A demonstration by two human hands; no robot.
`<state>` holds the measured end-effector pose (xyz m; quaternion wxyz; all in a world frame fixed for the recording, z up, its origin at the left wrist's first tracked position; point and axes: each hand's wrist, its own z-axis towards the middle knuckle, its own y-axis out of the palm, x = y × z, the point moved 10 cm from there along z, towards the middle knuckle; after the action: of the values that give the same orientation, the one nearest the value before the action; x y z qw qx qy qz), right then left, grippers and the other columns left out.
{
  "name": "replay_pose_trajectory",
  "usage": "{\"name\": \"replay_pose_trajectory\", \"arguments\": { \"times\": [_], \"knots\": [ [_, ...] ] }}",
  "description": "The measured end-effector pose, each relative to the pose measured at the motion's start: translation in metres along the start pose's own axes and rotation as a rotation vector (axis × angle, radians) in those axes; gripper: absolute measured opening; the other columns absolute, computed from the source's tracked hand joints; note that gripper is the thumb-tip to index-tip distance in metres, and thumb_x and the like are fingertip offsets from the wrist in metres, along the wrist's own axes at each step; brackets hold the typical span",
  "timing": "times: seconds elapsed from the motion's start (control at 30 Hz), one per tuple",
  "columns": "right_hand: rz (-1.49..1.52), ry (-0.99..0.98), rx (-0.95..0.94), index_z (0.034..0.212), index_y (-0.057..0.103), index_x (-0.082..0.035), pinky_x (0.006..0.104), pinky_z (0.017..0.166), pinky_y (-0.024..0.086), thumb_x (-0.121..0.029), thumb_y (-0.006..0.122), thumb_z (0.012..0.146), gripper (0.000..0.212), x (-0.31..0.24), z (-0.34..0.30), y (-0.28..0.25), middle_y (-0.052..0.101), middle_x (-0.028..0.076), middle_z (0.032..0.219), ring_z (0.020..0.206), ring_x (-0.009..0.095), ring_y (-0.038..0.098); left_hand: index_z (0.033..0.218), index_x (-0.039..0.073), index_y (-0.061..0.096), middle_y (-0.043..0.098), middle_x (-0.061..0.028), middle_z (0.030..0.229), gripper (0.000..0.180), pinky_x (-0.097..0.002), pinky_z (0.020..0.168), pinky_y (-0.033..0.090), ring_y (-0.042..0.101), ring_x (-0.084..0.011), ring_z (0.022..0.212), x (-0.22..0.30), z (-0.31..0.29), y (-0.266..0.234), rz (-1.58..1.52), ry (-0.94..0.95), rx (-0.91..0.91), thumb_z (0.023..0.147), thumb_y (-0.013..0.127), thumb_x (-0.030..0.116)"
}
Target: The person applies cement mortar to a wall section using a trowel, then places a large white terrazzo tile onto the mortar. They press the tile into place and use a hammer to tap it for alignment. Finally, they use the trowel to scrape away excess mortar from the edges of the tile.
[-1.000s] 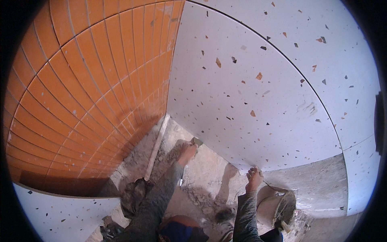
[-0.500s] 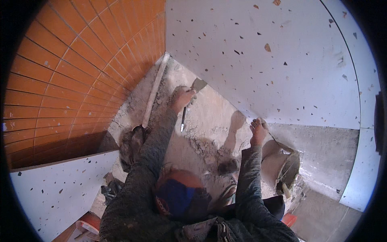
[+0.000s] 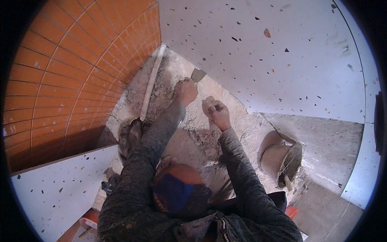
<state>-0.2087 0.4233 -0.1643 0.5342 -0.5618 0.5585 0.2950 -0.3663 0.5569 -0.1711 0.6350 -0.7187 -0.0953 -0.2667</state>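
My left hand point(image 3: 186, 92) is closed low over the rough, dusty floor. A putty knife point(image 3: 197, 75) seems to be in it: the flat grey blade sticks out past the fingers toward the speckled white panel point(image 3: 258, 52), while the handle is mostly hidden by hand and sleeve. My right hand point(image 3: 219, 116) is a short way to the right, its thumb and fingers pinched together. Anything between those fingertips is too small to make out. Crumbled mortar point(image 3: 201, 137) lies on the floor below both hands.
Orange tiles point(image 3: 60, 84) cover the left wall, with a pale pole point(image 3: 153, 82) along its foot. A mortar-caked bucket point(image 3: 272, 159) stands at right. Another speckled panel point(image 3: 60, 181) is at lower left, near a red container point(image 3: 90, 218).
My right hand has left the white panel's lower edge and moved left, close to my left hand. The left hand has turned a little, and the knife's handle is now mostly out of sight.
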Motion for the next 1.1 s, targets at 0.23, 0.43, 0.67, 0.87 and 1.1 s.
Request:
{"name": "replay_pose_trajectory", "arguments": {
  "times": [0.23, 0.43, 0.67, 0.87, 1.1],
  "knots": [
    [-0.037, 0.111, 0.085, 0.104, 0.066, 0.0, 0.0333, 0.083, 0.051, -0.019, 0.063, 0.088, 0.025, 0.027, -0.022, 0.001, 0.071, 0.014, 0.096, 0.092, 0.022, 0.067, 0.099, -0.01, 0.06, 0.064, -0.0311, 0.092, 0.04, -0.0491, 0.079, 0.052, 0.065, -0.0423, 0.09, 0.002, -0.003, -0.019, -0.108, -0.029, -0.073, 0.089, 0.059, 0.028],
    [-0.114, 0.005, 0.182, 0.104, 0.066, 0.001, 0.0341, 0.079, 0.052, -0.022, 0.066, 0.087, 0.028, 0.051, -0.014, -0.033, 0.071, 0.012, 0.094, 0.086, 0.022, 0.067, 0.097, -0.01, 0.063, 0.064, -0.0303, 0.094, 0.04, -0.0485, 0.081, 0.051, 0.064, -0.0436, 0.09, 0.007, 0.005, -0.027, -0.117, -0.02, 0.004, 0.088, 0.06, 0.029],
    [0.532, 0.354, 0.258, 0.101, 0.066, 0.003, 0.0287, 0.061, 0.053, -0.012, 0.059, 0.091, 0.019, 0.045, 0.018, -0.039, 0.069, 0.009, 0.09, 0.072, 0.018, 0.066, 0.091, -0.009, 0.066, 0.064, -0.0296, 0.096, 0.04, -0.0481, 0.083, 0.05, 0.064, -0.0424, 0.093, 0.0, 0.009, -0.025, -0.211, -0.121, -0.07, 0.086, 0.062, 0.03],
    [0.58, 0.31, -0.044, 0.103, 0.066, 0.002, 0.0279, 0.062, 0.052, -0.013, 0.055, 0.094, 0.021, -0.027, 0.024, 0.028, 0.067, 0.009, 0.09, 0.073, 0.018, 0.064, 0.091, -0.008, 0.067, 0.065, -0.0293, 0.093, 0.042, -0.0489, 0.081, 0.051, 0.064, -0.0424, 0.092, -0.007, 0.015, -0.016, -0.201, -0.109, -0.032, 0.084, 0.064, 0.033],
    [0.258, 0.268, -0.106, 0.1, 0.067, 0.0, 0.0269, 0.056, 0.045, -0.023, 0.054, 0.096, 0.026, -0.017, 0.066, 0.084, 0.063, 0.004, 0.082, 0.066, 0.012, 0.056, 0.093, -0.008, 0.069, 0.066, -0.0297, 0.097, 0.048, -0.0479, 0.083, 0.051, 0.065, -0.043, 0.092, -0.03, 0.029, 0.004, -0.222, -0.109, -0.186, 0.083, 0.066, 0.04]
  ]
}}
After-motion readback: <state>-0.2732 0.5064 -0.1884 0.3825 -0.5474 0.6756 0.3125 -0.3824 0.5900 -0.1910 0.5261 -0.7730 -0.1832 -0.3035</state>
